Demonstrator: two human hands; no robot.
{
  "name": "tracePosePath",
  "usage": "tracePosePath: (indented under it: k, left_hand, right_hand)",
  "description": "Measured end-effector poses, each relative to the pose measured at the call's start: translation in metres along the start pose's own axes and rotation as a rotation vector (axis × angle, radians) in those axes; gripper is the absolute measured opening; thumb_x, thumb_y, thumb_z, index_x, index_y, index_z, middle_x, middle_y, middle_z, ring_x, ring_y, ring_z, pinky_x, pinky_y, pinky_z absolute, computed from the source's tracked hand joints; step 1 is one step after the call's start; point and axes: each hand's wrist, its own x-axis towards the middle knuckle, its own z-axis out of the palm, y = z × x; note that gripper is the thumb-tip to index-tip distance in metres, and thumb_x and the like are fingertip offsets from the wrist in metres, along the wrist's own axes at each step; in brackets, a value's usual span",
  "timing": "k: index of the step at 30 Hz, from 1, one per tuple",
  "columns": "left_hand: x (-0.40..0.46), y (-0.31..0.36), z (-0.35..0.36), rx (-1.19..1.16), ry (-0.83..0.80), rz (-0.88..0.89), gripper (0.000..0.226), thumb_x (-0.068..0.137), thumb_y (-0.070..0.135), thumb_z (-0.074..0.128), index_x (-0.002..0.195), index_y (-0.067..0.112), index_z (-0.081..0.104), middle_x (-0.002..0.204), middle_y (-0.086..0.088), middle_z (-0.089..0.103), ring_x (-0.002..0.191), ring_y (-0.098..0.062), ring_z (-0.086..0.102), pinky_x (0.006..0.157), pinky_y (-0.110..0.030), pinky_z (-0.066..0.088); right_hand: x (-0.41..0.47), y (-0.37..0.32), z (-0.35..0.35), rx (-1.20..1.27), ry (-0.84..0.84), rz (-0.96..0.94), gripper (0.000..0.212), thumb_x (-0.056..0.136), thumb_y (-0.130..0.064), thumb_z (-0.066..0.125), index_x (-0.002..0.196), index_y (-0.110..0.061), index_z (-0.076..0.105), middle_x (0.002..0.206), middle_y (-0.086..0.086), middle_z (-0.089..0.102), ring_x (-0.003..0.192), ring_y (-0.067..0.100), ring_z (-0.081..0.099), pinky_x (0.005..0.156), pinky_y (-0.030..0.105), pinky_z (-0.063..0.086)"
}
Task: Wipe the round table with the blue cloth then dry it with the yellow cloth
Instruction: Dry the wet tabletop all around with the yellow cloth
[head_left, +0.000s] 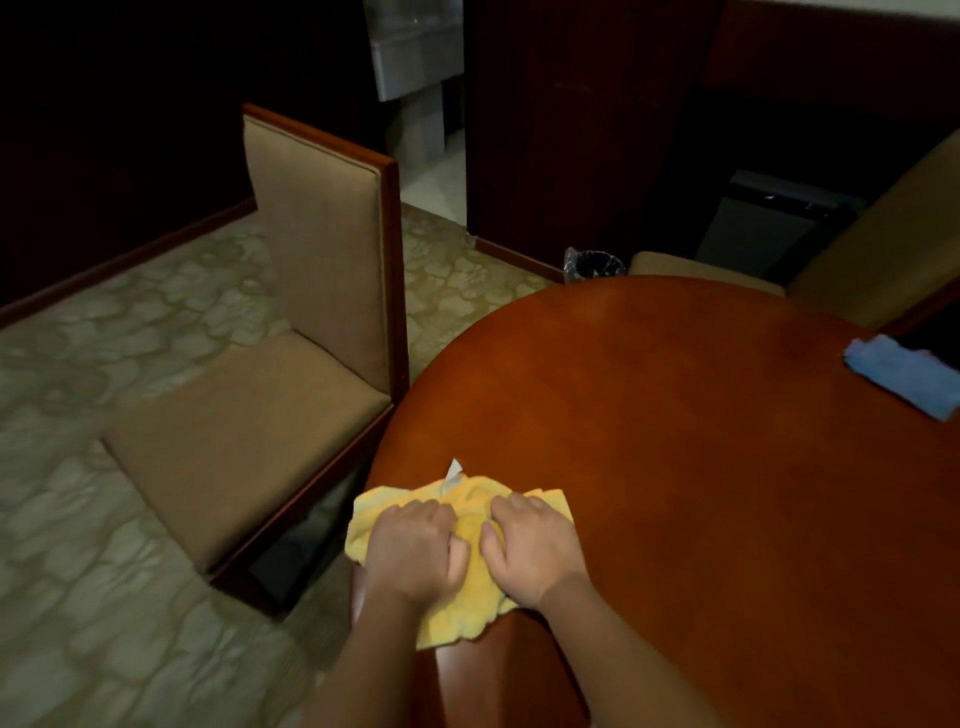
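Hands come first: both lie side by side on the yellow cloth (470, 530), near the edge of the round table (675, 441) closest to the person. The left hand (415, 545) sits on the left part of the cloth with its fingers curled down into the soft folds, and its thumb points toward the other hand. The right hand (530, 551) sits just beside it, fingers bent and pushing down on the cloth too. The two hands almost touch in the middle. Both arms reach forward from the bottom of the view.

The yellow cloth is bunched up, and a bit of it hangs over the table edge. A small white tag (453, 473) sticks up at its far side.

The blue cloth (904, 374) lies far off on the right side of the table, well apart from the hands.

A tan chair (291, 322) stands just left of the table, close to its edge. Another tan chair (857, 260) is behind the table on the right. A small dark bin (595, 266) sits on the carpet (104, 364) past the far edge.
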Motion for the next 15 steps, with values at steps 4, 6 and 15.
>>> tracePosePath:
  k: [4, 6, 15]
  left_hand:
    - [-0.006, -0.002, 0.0, 0.015, -0.015, -0.022, 0.021, 0.066, 0.028, 0.041, 0.052, 0.017, 0.052, 0.049, 0.001, 0.05, 0.042, -0.016, 0.047, 0.039, -0.03, 0.041]
    - [0.005, -0.008, 0.004, 0.0, 0.0, -0.004, 0.022, 0.066, 0.029, 0.042, 0.052, 0.016, 0.052, 0.049, 0.001, 0.049, 0.042, -0.017, 0.046, 0.039, -0.029, 0.041]
    - [0.112, -0.05, 0.023, 0.036, 0.049, 0.135, 0.028, 0.065, 0.028, 0.039, 0.057, 0.012, 0.06, 0.053, -0.003, 0.056, 0.045, -0.023, 0.053, 0.043, -0.029, 0.041]
  right_hand:
    - [-0.004, -0.001, 0.007, -0.002, 0.102, 0.003, 0.031, 0.081, -0.04, 0.038, 0.072, -0.022, 0.062, 0.066, -0.003, 0.059, 0.06, 0.016, 0.059, 0.045, 0.023, 0.044]
    - [0.007, 0.005, 0.012, 0.011, 0.158, -0.024, 0.027, 0.08, -0.039, 0.041, 0.071, -0.023, 0.06, 0.064, -0.005, 0.058, 0.058, 0.015, 0.058, 0.045, 0.021, 0.043]
    - [0.098, 0.03, 0.017, 0.037, 0.302, 0.067, 0.03, 0.082, -0.035, 0.04, 0.07, -0.016, 0.06, 0.066, 0.001, 0.059, 0.061, 0.021, 0.059, 0.047, 0.026, 0.044]
